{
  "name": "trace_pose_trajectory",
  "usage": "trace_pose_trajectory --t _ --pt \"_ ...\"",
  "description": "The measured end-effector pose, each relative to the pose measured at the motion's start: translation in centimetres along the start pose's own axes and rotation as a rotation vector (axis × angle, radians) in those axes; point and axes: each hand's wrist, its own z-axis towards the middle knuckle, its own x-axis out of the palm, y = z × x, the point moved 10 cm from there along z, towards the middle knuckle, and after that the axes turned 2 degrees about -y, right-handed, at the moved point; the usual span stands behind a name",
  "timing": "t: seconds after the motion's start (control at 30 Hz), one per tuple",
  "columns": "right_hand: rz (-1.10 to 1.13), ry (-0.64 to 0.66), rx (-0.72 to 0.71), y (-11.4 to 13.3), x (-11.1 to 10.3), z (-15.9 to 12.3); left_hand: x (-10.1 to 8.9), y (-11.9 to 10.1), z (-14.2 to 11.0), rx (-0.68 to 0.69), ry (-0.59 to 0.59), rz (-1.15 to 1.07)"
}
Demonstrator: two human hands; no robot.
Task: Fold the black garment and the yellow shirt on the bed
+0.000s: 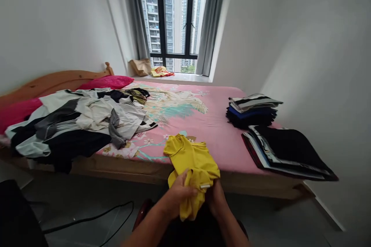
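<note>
Yellow shirt [193, 158] is at the front of the bed [216, 131], roughly mid-width: upper part lying on the sheet, lower part bunched and hanging off the front edge. Left hand [178, 197] is clamped on the bunched bit, thumb on top. Right hand [216, 198] is up against the other side, fingers tucked behind the cloth, so I can't tell how firmly it's gripping. Hands are close together, just fabric between them.

There's a little white label [205, 186] on the shirt by the left fingertips, but any writing is too small to read. Same with the red print on the yellow bag [160, 71] on the windowsill [188, 78].

Edges: the messy heap [95, 115] on the left spills dark cloth over the front. The black-topped stack [290, 146] on the right reaches the edge too, with the taller stack [253, 112] behind it. Between heap and stacks there's plenty of open sheet.
</note>
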Motion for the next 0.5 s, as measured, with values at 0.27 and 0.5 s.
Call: trace_pose_trajectory --t 0.27,0.5 --pt "0.183 -0.041 -0.062 8.2 -0.8 -3.0 -0.7 -3.5 -1.7 0.067 -0.191 -0.006" --pt "-0.376 -0.097 -0.330 9.9 0.6 -6.7 1.1 -3.6 -1.6 0.129 -0.142 0.313"
